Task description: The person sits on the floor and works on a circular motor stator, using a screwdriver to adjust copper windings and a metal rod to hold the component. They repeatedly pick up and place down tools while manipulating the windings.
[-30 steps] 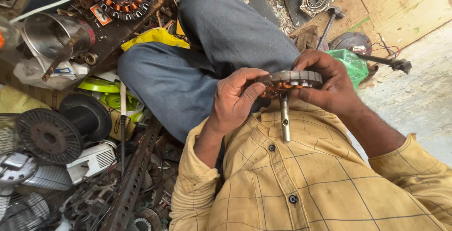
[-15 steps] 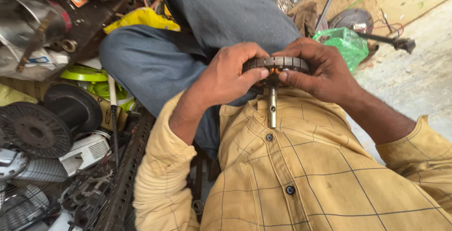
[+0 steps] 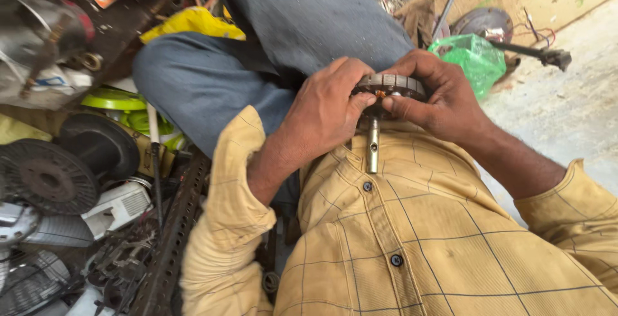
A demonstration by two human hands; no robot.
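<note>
Metal part: a round motor stator (image 3: 389, 86), grey with copper windings inside, was held in front of the chest, over the yellow checked shirt (image 3: 412, 239). A steel shaft (image 3: 373, 145) hung down from its middle.
Left hand: the left hand (image 3: 325, 107) gripped the left rim of the stator, its fingers curled and clamped on it, the thumb pressing on the near edge.
Right hand: the right hand (image 3: 438, 94) closed around the right rim, fingers wrapped tight over the far side, the thumb tip touching the winding face.
Step in hand: it seemed that the person was checking or working the windings with both thumbs while holding the part steady.
Next move: this would probably need a firm grip and small, careful thumb pressure, because the copper wire looked thin.
Surface: the person sat on the floor, with the bent knee in blue trousers (image 3: 212, 78) far from the chest.
Room: at the left lay fan parts, a dark round disc (image 3: 45, 177) and a perforated metal bar (image 3: 177, 232); at the far right lay a green plastic bag (image 3: 473, 55) on rough concrete.
</note>
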